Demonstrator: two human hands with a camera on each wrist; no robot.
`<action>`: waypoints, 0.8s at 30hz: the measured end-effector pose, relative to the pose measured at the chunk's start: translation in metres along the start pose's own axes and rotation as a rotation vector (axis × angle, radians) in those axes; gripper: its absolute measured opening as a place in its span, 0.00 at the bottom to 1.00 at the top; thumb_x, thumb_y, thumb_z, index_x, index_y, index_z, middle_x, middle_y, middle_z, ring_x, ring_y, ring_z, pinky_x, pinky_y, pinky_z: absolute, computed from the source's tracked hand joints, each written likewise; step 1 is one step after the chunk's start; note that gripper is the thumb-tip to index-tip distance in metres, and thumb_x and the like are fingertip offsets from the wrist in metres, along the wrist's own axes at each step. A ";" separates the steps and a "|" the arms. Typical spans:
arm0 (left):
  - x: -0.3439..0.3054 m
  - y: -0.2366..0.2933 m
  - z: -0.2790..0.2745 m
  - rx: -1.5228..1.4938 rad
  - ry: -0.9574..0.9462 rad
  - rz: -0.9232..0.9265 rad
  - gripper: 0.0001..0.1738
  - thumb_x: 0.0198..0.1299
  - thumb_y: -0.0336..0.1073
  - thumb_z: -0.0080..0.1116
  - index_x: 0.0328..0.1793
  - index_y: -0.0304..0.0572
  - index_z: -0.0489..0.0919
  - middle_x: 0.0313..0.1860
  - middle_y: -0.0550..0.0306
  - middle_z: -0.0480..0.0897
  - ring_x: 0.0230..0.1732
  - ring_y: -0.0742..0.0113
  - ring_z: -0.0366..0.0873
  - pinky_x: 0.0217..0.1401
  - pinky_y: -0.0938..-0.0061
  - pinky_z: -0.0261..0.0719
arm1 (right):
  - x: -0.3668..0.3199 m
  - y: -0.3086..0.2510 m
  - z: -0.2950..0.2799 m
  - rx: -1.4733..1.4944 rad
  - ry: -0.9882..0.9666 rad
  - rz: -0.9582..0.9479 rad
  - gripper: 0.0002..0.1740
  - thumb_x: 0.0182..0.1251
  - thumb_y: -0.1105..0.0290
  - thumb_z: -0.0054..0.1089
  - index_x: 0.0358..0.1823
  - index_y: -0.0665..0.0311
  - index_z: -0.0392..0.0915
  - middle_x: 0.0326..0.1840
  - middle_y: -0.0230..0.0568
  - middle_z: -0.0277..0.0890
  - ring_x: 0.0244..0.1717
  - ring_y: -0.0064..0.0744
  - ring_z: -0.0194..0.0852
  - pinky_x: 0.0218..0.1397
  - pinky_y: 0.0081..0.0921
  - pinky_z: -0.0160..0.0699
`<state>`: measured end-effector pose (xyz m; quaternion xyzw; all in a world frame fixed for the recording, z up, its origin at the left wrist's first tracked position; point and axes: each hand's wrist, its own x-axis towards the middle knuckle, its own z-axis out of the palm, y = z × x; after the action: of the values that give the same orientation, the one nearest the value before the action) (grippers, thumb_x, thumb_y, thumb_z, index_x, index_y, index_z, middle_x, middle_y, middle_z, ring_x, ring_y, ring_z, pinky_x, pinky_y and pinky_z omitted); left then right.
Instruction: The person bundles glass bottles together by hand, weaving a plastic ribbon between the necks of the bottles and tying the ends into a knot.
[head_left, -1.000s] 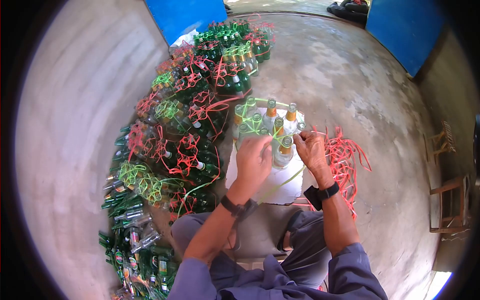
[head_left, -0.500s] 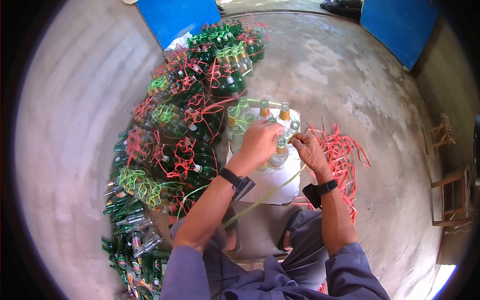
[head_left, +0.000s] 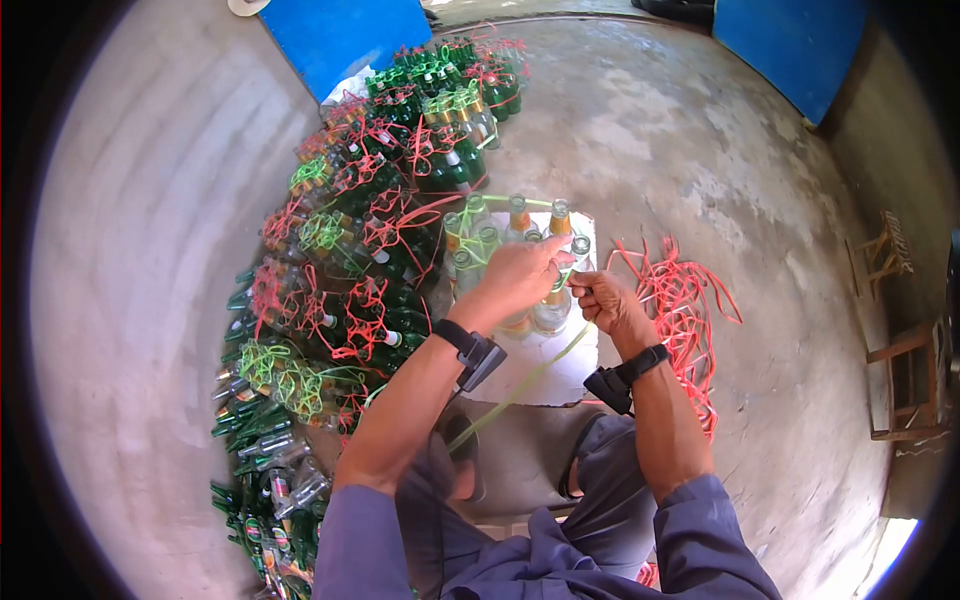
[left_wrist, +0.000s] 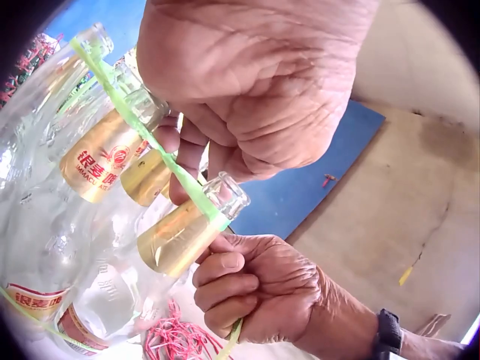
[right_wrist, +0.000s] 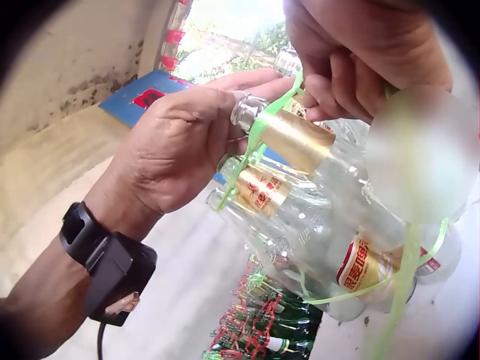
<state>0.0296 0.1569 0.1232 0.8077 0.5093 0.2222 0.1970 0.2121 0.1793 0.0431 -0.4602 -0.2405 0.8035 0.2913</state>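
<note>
Clear glass bottles (head_left: 551, 316) stand grouped on a white board (head_left: 560, 372), gold foil on several necks. A flat light-green strap (left_wrist: 127, 112) runs around the outer necks, and a loose length of it trails toward the person. The left hand (head_left: 525, 272) reaches over the bottle tops, its fingers extended among the necks beside the strap; the palm hides part of them in the left wrist view. At the nearest neck, the right hand (head_left: 610, 303) pinches the strap between thumb and curled fingers. Its tail (left_wrist: 234, 334) leaves below that fist.
Strapped bundles of green and clear bottles (head_left: 385, 330) fill the floor on the left, with loose bottles (head_left: 270, 520) lying nearer. A heap of red straps (head_left: 680, 310) lies right of the board. Wooden stools (head_left: 905, 380) stand by the right wall.
The left hand has moved forward and right, from beside the front bottle to over the necks. The right hand stays near the front bottle, with its fingers at the strap.
</note>
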 end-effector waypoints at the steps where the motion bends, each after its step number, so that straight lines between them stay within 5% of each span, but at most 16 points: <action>1: 0.001 0.000 -0.001 0.002 -0.003 0.001 0.25 0.64 0.31 0.48 0.69 0.45 0.73 0.52 0.61 0.88 0.47 0.51 0.85 0.48 0.59 0.82 | 0.003 0.001 0.000 0.005 0.017 0.012 0.04 0.70 0.69 0.58 0.36 0.59 0.75 0.20 0.19 0.59 0.14 0.09 0.46 0.14 0.12 0.41; 7: 0.003 0.003 -0.002 0.025 -0.036 0.025 0.27 0.64 0.33 0.48 0.71 0.44 0.69 0.53 0.61 0.87 0.48 0.48 0.85 0.52 0.56 0.81 | 0.014 -0.002 -0.005 0.168 -0.133 0.154 0.07 0.69 0.69 0.58 0.31 0.57 0.73 0.17 0.17 0.58 0.12 0.09 0.44 0.14 0.12 0.41; 24: 0.006 0.002 0.000 0.025 -0.108 -0.059 0.32 0.63 0.34 0.50 0.76 0.56 0.64 0.54 0.56 0.87 0.49 0.47 0.85 0.53 0.60 0.82 | 0.015 0.001 0.002 0.197 -0.082 0.165 0.10 0.66 0.68 0.59 0.27 0.54 0.69 0.16 0.17 0.60 0.11 0.09 0.45 0.14 0.12 0.41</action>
<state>0.0335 0.1616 0.1256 0.8056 0.5241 0.1662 0.2206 0.2034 0.1886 0.0342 -0.4144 -0.1336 0.8625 0.2580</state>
